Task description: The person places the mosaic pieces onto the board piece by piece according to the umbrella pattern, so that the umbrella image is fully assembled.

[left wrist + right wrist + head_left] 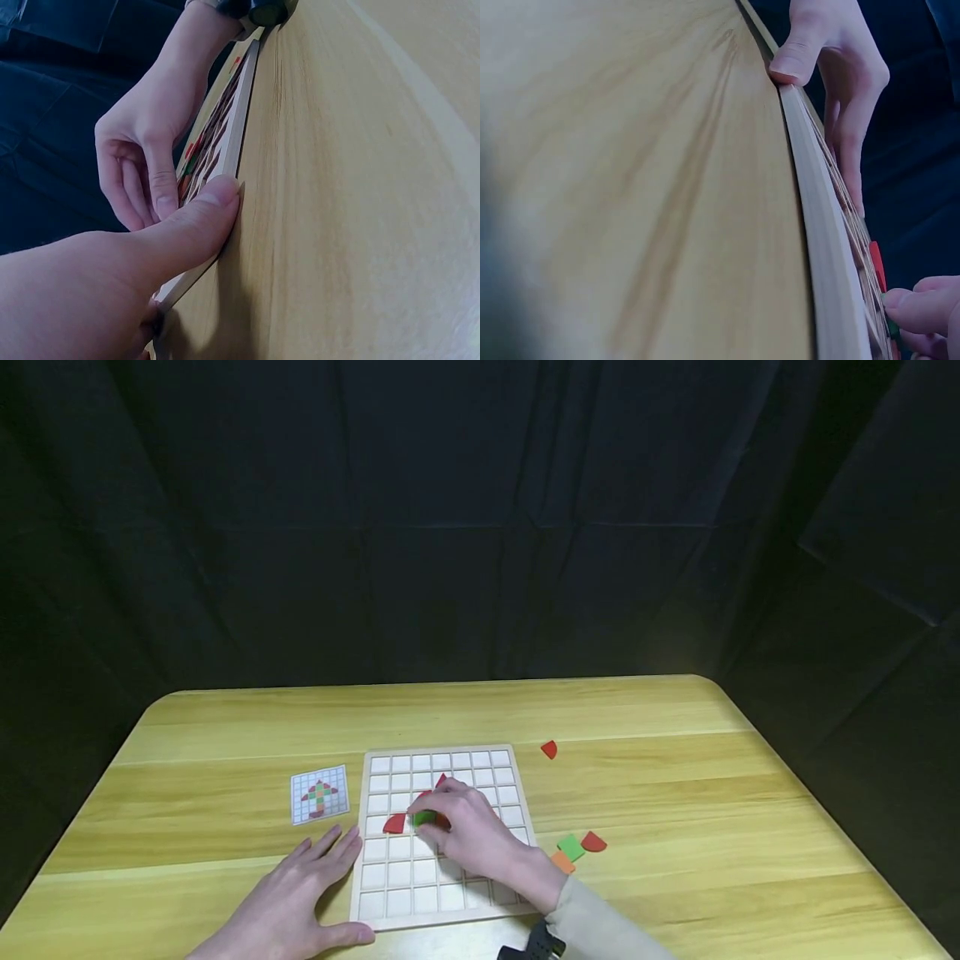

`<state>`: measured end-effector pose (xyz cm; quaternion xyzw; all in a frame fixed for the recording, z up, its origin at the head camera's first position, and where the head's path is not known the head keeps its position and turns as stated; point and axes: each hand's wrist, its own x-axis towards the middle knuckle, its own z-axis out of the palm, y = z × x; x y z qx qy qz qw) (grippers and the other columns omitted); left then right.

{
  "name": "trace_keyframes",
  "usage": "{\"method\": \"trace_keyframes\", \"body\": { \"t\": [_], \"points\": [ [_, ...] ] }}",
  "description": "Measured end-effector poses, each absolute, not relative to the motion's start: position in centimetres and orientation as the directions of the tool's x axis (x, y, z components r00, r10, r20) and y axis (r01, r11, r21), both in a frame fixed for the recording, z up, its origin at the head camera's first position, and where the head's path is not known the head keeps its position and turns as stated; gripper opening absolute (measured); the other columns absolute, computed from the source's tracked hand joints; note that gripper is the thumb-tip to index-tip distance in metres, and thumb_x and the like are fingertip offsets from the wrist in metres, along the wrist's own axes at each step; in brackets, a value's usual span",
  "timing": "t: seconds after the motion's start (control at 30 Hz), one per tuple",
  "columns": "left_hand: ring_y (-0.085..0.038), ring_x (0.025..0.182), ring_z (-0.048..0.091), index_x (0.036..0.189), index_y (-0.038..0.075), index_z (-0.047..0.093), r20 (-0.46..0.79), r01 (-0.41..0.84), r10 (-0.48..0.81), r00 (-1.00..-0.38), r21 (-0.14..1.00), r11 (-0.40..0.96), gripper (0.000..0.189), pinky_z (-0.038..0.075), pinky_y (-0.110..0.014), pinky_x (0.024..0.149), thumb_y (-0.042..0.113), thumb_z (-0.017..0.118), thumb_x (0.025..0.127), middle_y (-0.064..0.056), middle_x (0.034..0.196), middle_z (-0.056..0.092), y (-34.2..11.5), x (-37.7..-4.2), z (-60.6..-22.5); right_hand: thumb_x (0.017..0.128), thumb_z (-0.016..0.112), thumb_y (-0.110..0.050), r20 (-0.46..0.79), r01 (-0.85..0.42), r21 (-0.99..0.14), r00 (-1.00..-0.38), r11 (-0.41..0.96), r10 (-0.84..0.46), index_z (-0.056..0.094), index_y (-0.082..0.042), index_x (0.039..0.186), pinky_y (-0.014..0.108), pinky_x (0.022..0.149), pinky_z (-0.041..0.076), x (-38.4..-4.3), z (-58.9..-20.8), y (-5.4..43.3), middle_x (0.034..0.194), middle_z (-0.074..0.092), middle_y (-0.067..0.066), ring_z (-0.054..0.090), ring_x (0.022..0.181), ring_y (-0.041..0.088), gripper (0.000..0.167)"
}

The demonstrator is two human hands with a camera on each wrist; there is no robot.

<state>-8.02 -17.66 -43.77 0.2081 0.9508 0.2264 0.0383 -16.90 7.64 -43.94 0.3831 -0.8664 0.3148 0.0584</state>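
Note:
A square wooden grid board [397,902] with white cells lies on the table. My right hand [476,831] is over its middle, finger and thumb pinching a green square tile [423,818] at the grid. In the right wrist view that thumb touches the green tile [893,328]. Beside it on the board sits a red fan-shaped piece [394,823]; a red pointed piece [442,778] shows above the knuckles. Other red pieces are partly hidden by the hand. My left hand [296,893] rests at the board's near left corner, fingers extended, thumb [202,214] against the front edge.
Left of the board lies a small card [320,794] printed with a red, green and orange pattern on a grid. To the right are a green tile [571,847], an orange tile [562,862], a red fan piece [594,842] and another red piece [550,749]. Dark curtain hangs behind.

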Motion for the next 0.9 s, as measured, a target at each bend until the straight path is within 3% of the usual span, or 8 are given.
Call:
{"method": "trace_keyframes", "body": {
  "t": [0.07, 0.27, 0.3, 0.57, 0.9],
  "points": [
    [-0.047, 0.137, 0.043, 0.146, 0.002, 0.049, 0.032, 0.391, 0.421, -0.907, 0.439, 0.809, 0.108, 0.043, -0.067, 0.101, 0.080, 0.065, 0.073, -0.017, 0.154, 0.044, -17.7, -8.0, -43.8, 0.089, 0.075, -0.007, 0.344, -0.709, -0.500, -0.690, 0.498, -0.637, 0.076, -0.015, 0.104, 0.021, 0.086, 0.054, -17.0, -44.0, 7.5, 0.099, 0.075, -0.004, 0.061, 0.091, 0.009, 0.017],
    [-0.048, 0.137, 0.043, 0.147, 0.002, 0.048, 0.018, 0.386, 0.423, -0.906, 0.448, 0.807, 0.109, 0.042, -0.068, 0.101, 0.079, 0.065, 0.073, -0.018, 0.154, 0.044, -17.7, -8.1, -43.8, 0.091, 0.074, -0.014, 0.322, -0.691, -0.519, -0.704, 0.504, -0.633, 0.076, -0.013, 0.109, 0.021, 0.085, 0.053, -16.9, -44.1, 6.7, 0.101, 0.075, -0.002, 0.061, 0.094, 0.009, 0.019],
    [-0.048, 0.137, 0.043, 0.147, 0.002, 0.048, 0.013, 0.382, 0.422, -0.907, 0.451, 0.807, 0.109, 0.042, -0.068, 0.101, 0.079, 0.065, 0.072, -0.018, 0.154, 0.043, -17.7, -8.1, -43.8, 0.091, 0.074, -0.017, 0.319, -0.686, -0.517, -0.709, 0.511, -0.629, 0.076, -0.012, 0.110, 0.019, 0.079, 0.052, -16.9, -44.0, 6.5, 0.102, 0.074, -0.002, 0.061, 0.095, 0.010, 0.019],
    [-0.045, 0.138, 0.043, 0.146, 0.001, 0.049, 0.044, 0.404, 0.428, -0.903, 0.430, 0.807, 0.108, 0.041, -0.066, 0.103, 0.080, 0.064, 0.074, -0.018, 0.153, 0.045, -17.7, -8.0, -43.9, 0.089, 0.076, -0.021, 0.333, -0.698, -0.429, -0.712, 0.574, -0.618, 0.077, -0.013, 0.105, 0.023, 0.081, 0.055, -16.7, -43.8, 5.4, 0.098, 0.074, -0.002, 0.063, 0.096, 0.011, 0.017],
    [-0.045, 0.138, 0.043, 0.147, 0.002, 0.048, 0.043, 0.398, 0.421, -0.906, 0.426, 0.813, 0.109, 0.041, -0.066, 0.103, 0.080, 0.064, 0.073, -0.017, 0.153, 0.045, -17.7, -8.0, -43.9, 0.087, 0.079, -0.021, 0.302, -0.649, -0.504, -0.750, 0.570, -0.588, 0.077, -0.014, 0.103, 0.023, 0.081, 0.055, -16.7, -43.9, 6.1, 0.099, 0.073, -0.003, 0.061, 0.095, 0.011, 0.018]
  ]
}}
